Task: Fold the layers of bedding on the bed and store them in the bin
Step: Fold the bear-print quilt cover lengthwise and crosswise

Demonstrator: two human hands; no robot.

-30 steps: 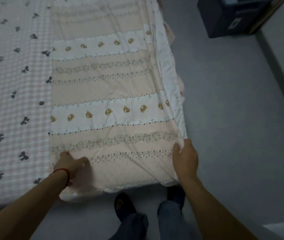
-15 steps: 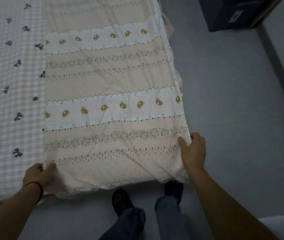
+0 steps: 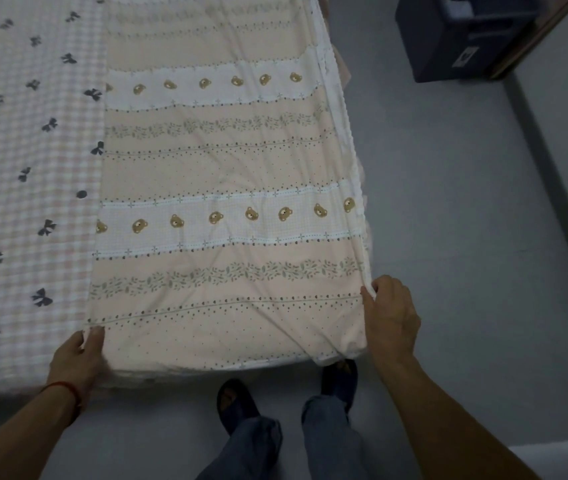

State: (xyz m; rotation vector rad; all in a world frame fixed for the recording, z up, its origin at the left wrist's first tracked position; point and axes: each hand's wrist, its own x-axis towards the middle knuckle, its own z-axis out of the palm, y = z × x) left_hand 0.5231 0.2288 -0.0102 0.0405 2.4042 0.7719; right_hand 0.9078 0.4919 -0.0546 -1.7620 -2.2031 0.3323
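Both hands' grip: quilt [image 3: 227, 271] lengthwise away.

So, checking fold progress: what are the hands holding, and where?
Both grip the bear-print quilt: left hand at its left edge, right hand at its right edge.

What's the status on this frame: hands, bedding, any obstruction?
Left hand pinches quilt left corner; right hand grips right edge. Quilt flat on bed, unfolded. Bin on floor, far right. Nothing in the way.

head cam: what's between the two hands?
Only the peach bear-print quilt, its near edge stretched between left hand and right hand; head view shows it.
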